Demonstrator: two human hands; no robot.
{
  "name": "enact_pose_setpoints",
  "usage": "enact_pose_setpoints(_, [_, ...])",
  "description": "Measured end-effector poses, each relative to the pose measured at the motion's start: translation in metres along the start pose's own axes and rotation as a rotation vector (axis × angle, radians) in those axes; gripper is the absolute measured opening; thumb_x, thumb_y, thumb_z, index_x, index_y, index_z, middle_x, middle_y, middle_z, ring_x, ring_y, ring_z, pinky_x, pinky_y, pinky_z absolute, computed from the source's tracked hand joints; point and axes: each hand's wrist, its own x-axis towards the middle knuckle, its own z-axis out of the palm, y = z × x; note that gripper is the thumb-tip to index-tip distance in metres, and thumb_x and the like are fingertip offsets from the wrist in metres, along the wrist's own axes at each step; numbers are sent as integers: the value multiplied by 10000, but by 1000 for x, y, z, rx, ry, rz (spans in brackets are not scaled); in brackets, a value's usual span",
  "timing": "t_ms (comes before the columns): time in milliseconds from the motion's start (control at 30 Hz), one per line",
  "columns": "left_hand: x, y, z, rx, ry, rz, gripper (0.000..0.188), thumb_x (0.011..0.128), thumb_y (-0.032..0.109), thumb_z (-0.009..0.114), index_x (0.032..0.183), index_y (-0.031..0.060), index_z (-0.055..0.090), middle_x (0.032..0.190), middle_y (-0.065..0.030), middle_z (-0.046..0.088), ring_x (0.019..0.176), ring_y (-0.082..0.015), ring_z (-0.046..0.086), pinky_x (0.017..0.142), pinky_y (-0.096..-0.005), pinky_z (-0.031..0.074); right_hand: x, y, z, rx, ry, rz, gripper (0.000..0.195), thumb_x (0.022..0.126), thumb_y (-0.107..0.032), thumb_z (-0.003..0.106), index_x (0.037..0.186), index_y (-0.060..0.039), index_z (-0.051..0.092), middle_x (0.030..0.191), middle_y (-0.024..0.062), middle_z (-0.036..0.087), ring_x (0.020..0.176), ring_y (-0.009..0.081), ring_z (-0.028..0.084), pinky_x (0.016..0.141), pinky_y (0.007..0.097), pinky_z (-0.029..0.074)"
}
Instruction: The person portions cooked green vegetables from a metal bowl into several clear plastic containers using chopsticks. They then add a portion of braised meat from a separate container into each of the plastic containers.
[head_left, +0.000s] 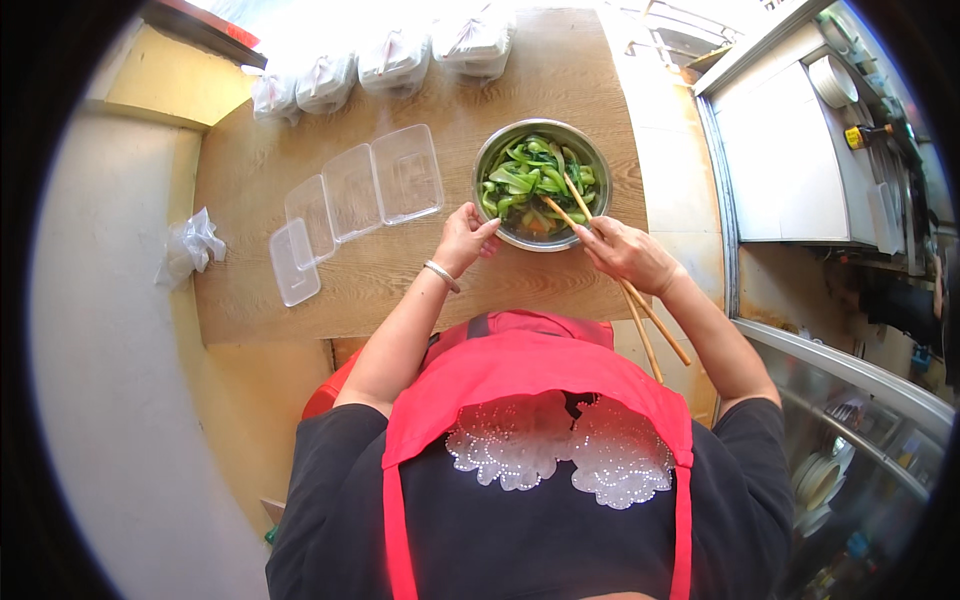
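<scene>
A round steel bowl (607, 159) stands on the wooden table (375, 289), filled with cooked leafy greens (534, 166) and some orange pieces in liquid at its near side. My left hand (466, 238) grips the bowl's near left rim between thumb and fingers. Long wooden chopsticks (643, 306) are held in my right hand (628, 253), with their tips apart among the greens. Left of the bowl, several clear plastic containers (407, 174) lie in a slanting row, some overlapping; they look empty.
Several tied plastic bags (394, 60) with white containers line the table's far edge. A crumpled clear bag (196, 244) lies at the left edge. Behind glass on the right are stacked plates (832, 81), a sauce bottle (862, 137) and, partly visible, another person (904, 300).
</scene>
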Motion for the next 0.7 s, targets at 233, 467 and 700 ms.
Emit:
enact_pose_setpoints(233, [0, 2, -3, -2, 3, -21, 174, 824, 100, 602, 879, 17, 459, 678, -89, 595, 519, -138, 586, 432, -233, 481, 23, 26, 10, 933, 317, 550, 166, 856, -56, 515, 902, 57, 629, 805, 105, 588, 752, 200, 637, 624, 234, 553])
enact_pose_setpoints(467, [0, -4, -2, -48, -23, 19, 200, 824, 128, 617, 891, 23, 460, 680, -80, 597, 510, -126, 569, 437, -232, 478, -30, 17, 60, 1756, 747, 1038, 267, 906, -104, 415, 986, 126, 523, 980, 212, 580, 874, 315, 618, 780, 274, 541])
enact_pose_setpoints(700, [-5, 2, -13, -46, -98, -21, 203, 820, 126, 625, 901, 36, 462, 727, -95, 603, 544, -116, 562, 449, -229, 480, -38, -3, 45, 1970, 1017, 1241, 256, 886, -58, 411, 975, 169, 488, 989, 245, 555, 930, 339, 590, 796, 262, 543])
